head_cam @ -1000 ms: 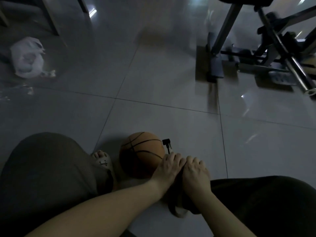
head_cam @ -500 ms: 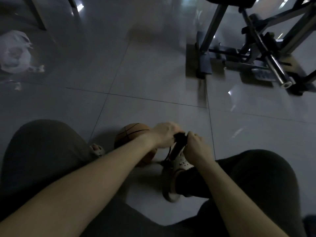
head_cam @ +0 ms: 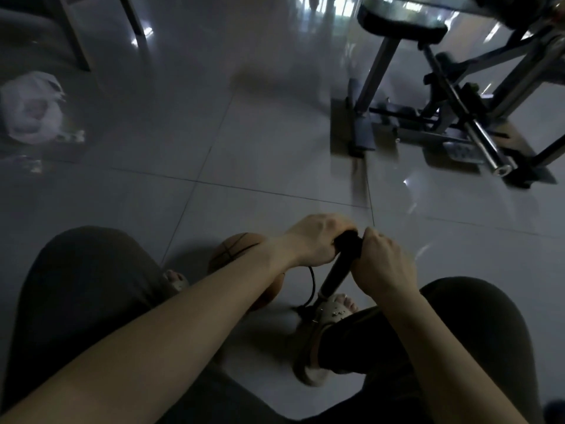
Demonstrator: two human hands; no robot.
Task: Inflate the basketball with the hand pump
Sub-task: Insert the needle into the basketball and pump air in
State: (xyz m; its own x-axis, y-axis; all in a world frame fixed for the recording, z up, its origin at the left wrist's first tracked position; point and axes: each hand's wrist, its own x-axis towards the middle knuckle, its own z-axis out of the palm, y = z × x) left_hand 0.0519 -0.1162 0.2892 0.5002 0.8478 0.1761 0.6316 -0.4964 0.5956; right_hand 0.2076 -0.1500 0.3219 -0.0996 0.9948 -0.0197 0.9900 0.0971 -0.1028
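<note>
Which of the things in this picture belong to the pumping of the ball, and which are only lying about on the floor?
In the job:
basketball
hand pump, gripped at its handle by the left hand and the right hand
black hose from the pump's base

Just lying about:
white plastic bag
exercise machine

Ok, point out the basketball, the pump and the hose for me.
basketball [head_cam: 232, 251], head view, upper orange panel.
pump [head_cam: 336, 272], head view, mid barrel.
hose [head_cam: 313, 283], head view, curved middle stretch.
</note>
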